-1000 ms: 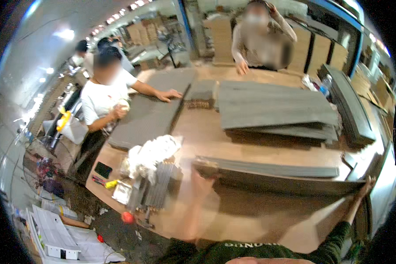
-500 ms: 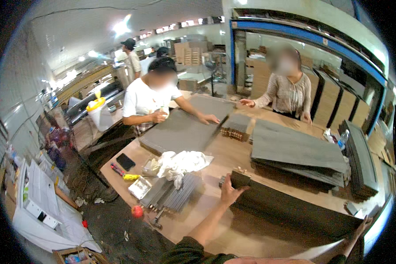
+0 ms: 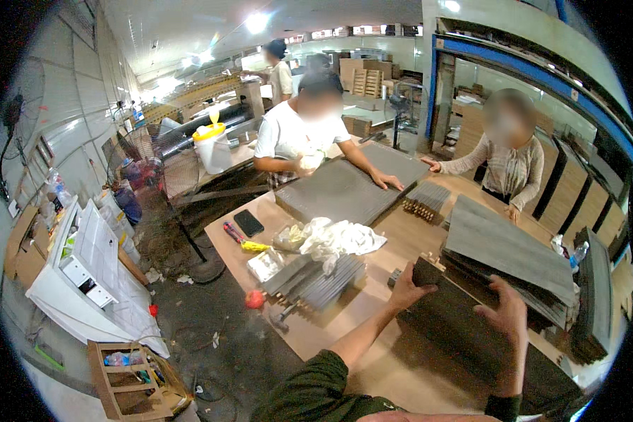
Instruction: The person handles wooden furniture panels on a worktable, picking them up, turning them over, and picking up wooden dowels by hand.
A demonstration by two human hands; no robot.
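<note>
A long dark grey board [image 3: 471, 337] slants across the near right part of the table, with small light-wood bits showing at its upper left end. My left hand [image 3: 404, 290] grips that end, thumb on the near side and fingers behind it, around a short dark piece [image 3: 427, 273]. My right hand [image 3: 506, 313] is raised over the board's middle, fingers spread and curved, holding nothing. Just beyond lies a pile of wide grey panels [image 3: 506, 246]. Left of my left hand is a bundle of grey strips [image 3: 323, 281], with a hammer [image 3: 280, 320] beside it.
A white cloth [image 3: 341, 238], black phone [image 3: 248, 223], yellow-handled tool [image 3: 253, 246] and red ball-like object [image 3: 254, 299] lie at the table's left. Across it, a white-shirted person [image 3: 302, 133] touches a large grey panel [image 3: 352, 186]; another person [image 3: 513, 158] stands at the far right.
My right hand has left the board's far right end and come up and left over its middle. My left hand keeps its grip. The view has swung left.
</note>
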